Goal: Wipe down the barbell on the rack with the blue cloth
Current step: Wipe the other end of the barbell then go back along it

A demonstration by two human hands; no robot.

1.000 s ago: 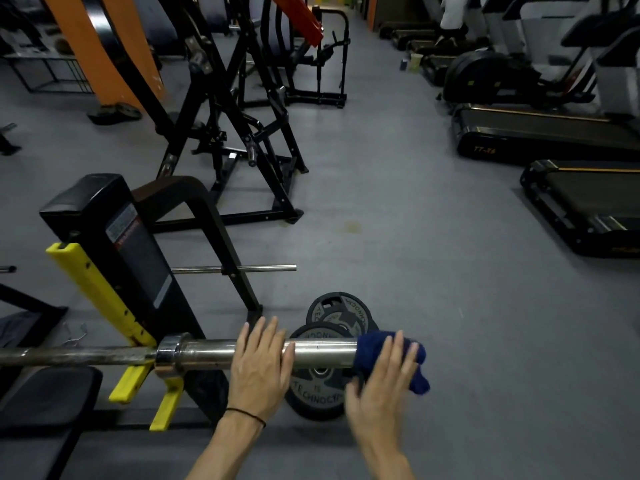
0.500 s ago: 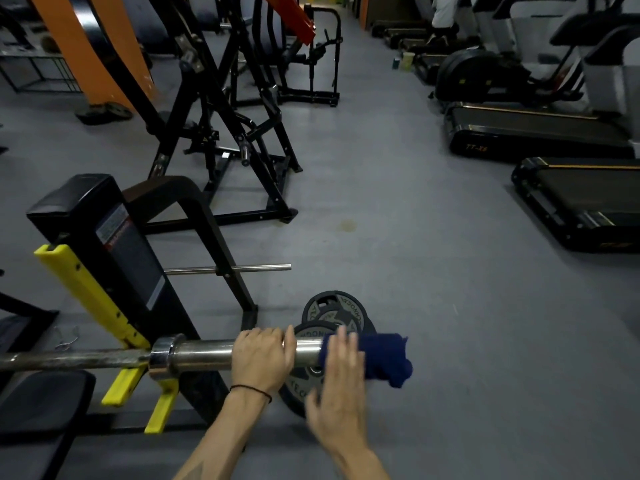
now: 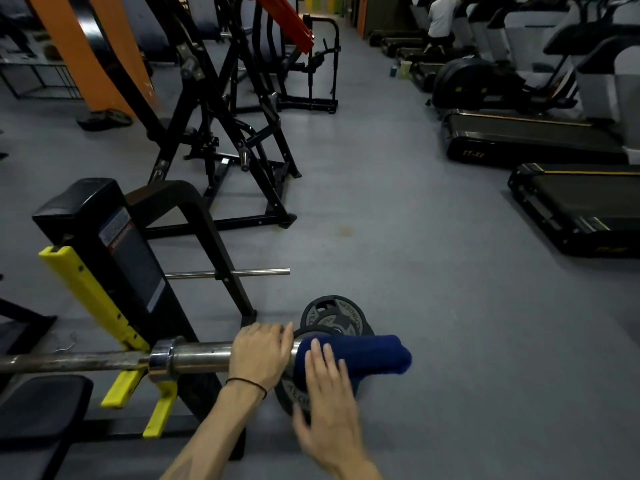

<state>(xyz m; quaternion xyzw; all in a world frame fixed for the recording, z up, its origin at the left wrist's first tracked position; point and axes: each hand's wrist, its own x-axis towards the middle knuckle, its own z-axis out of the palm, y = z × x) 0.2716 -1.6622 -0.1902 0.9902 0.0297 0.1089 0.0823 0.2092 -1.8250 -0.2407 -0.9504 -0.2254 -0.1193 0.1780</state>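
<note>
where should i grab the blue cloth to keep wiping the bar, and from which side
Grip the blue cloth around its middle, coming down from above. It is draped over the end of the barbell sleeve like a tube, so fingers can likely curl round it. The right hand lies flat on its inner end; the left hand grips the sleeve.

Glossy, scuffed steel barbell (image 3: 194, 358); soft matt blue cloth (image 3: 367, 355); smooth yellow plastic hooks (image 3: 93, 299); matt black rubbery plates (image 3: 332, 315).
</note>
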